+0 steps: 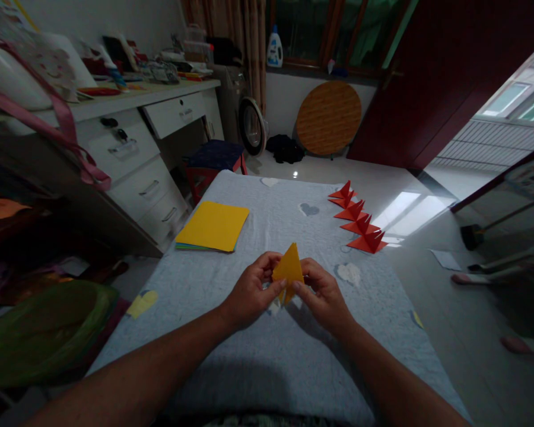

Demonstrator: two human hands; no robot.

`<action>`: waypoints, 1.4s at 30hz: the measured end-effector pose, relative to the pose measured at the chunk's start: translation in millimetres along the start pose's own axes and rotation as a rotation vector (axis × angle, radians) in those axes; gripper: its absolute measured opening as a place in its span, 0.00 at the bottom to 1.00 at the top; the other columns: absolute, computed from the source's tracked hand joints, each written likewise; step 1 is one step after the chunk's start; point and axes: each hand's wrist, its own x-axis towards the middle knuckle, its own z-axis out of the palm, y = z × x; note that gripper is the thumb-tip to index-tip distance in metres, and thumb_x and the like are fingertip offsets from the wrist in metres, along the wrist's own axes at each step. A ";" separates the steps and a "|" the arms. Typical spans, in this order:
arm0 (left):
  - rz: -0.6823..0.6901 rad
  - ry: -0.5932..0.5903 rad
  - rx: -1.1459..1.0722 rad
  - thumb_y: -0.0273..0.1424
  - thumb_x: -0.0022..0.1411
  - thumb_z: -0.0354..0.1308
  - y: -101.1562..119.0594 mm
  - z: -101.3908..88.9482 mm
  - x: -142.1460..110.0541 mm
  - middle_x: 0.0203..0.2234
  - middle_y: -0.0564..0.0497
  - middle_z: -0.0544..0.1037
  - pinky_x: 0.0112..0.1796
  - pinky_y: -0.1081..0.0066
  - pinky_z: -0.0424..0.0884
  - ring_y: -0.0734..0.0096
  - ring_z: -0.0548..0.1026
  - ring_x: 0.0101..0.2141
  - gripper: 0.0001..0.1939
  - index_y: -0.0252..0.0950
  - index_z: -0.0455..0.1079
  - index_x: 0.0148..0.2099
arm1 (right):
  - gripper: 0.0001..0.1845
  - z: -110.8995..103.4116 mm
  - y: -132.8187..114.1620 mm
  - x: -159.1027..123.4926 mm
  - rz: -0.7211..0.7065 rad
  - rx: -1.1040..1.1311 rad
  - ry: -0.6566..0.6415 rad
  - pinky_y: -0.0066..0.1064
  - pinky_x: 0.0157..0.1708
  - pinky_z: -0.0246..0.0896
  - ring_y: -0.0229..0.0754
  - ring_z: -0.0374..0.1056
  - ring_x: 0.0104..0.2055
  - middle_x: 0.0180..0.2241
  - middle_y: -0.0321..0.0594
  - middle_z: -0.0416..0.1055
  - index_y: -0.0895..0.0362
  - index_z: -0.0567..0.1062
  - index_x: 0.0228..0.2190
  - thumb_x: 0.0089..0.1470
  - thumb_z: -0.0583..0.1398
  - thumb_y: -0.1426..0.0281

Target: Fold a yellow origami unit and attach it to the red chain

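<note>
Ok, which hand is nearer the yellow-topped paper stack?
Left. The left hand is nearside and right of the paper stack; the right hand is farther right, across the folded yellow paper.

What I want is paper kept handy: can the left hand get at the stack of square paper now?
Probably yes: only tablecloth shows between the left hand and the stack of square paper. That hand holds the folded yellow paper, though, so it would likely need to let go.
</note>
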 end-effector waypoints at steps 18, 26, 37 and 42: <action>-0.110 -0.083 -0.065 0.39 0.62 0.61 -10.2 -5.6 3.2 0.30 0.50 0.76 0.38 0.69 0.70 0.69 0.73 0.32 0.13 0.33 0.74 0.40 | 0.14 6.7 18.5 -4.7 0.210 0.144 0.115 0.30 0.34 0.64 0.38 0.66 0.32 0.32 0.34 0.68 0.52 0.69 0.41 0.55 0.64 0.63; -0.064 -0.087 0.100 0.41 0.61 0.61 -3.3 -3.3 3.0 0.30 0.50 0.75 0.37 0.69 0.69 0.69 0.71 0.32 0.14 0.34 0.74 0.39 | 0.13 1.1 8.1 -3.2 0.137 0.070 -0.003 0.29 0.30 0.59 0.37 0.62 0.29 0.27 0.34 0.64 0.55 0.71 0.30 0.60 0.59 0.59; -0.043 0.054 -0.003 0.37 0.59 0.63 -2.9 -11.4 5.2 0.24 0.54 0.70 0.30 0.75 0.65 0.75 0.67 0.26 0.12 0.33 0.71 0.31 | 0.10 6.6 4.1 -1.1 0.197 -0.019 -0.087 0.27 0.25 0.55 0.36 0.59 0.26 0.24 0.33 0.63 0.54 0.70 0.28 0.57 0.60 0.62; -0.041 0.105 -0.030 0.38 0.58 0.63 0.1 -9.7 5.5 0.22 0.55 0.69 0.28 0.76 0.64 0.76 0.66 0.25 0.13 0.33 0.69 0.30 | 0.10 7.8 5.7 -1.4 0.258 0.039 -0.119 0.28 0.26 0.58 0.37 0.61 0.27 0.25 0.34 0.65 0.54 0.70 0.29 0.53 0.62 0.61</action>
